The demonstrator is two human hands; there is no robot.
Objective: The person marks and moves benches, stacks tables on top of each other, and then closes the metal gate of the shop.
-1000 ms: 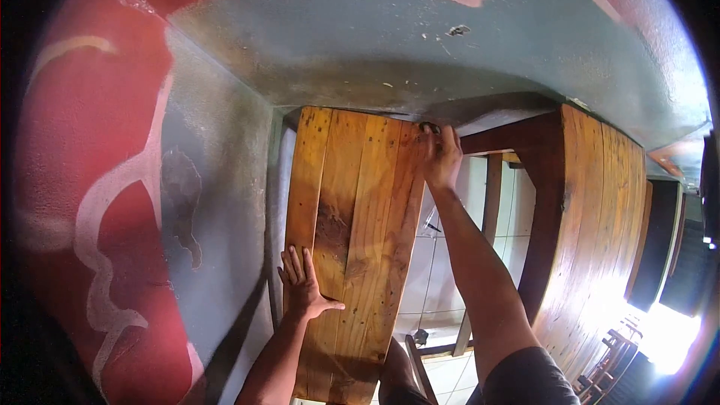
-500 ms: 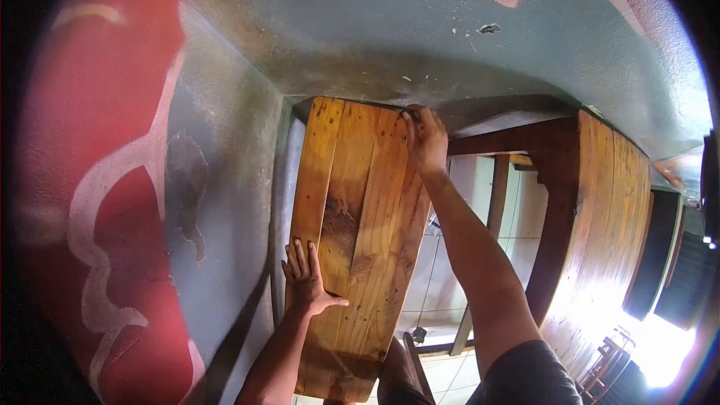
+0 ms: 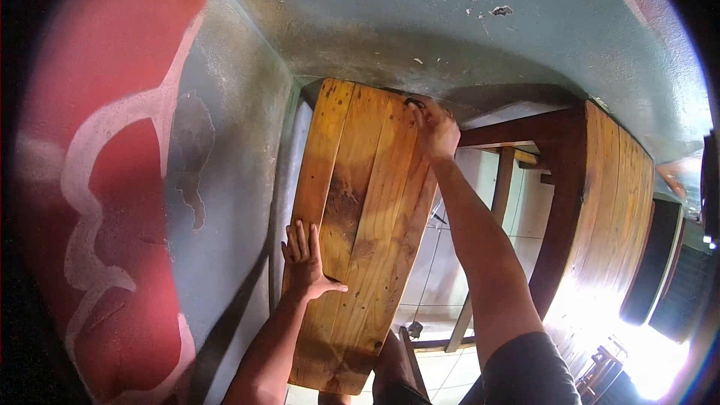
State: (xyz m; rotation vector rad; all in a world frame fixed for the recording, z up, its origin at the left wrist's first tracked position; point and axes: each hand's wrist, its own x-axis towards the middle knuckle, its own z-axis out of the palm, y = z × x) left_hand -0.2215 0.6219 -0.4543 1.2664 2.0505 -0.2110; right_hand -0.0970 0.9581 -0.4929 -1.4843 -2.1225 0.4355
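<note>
A long wooden bench (image 3: 352, 202) with a varnished plank top and dark stains stands in the wall corner, its far end close to the back wall. My left hand (image 3: 305, 262) lies flat near the left edge of the top, fingers together and thumb stretched out to the right. At the far right corner is my right hand (image 3: 439, 126), its fingers bent and closed at the edge. A small dark looped thing (image 3: 415, 103) shows by its fingertips; what it is I cannot make out.
A wooden table (image 3: 600, 217) with dark legs stands to the right. Grey and red painted walls (image 3: 232, 150) enclose the left and far sides. Pale floor tiles (image 3: 424, 270) show between bench and table. A dark seat (image 3: 652, 262) is farther right.
My right hand has turned and its fingers have shifted at the far corner, where the dark thing now shows. The left hand stays on the planks. The view has tilted slightly.
</note>
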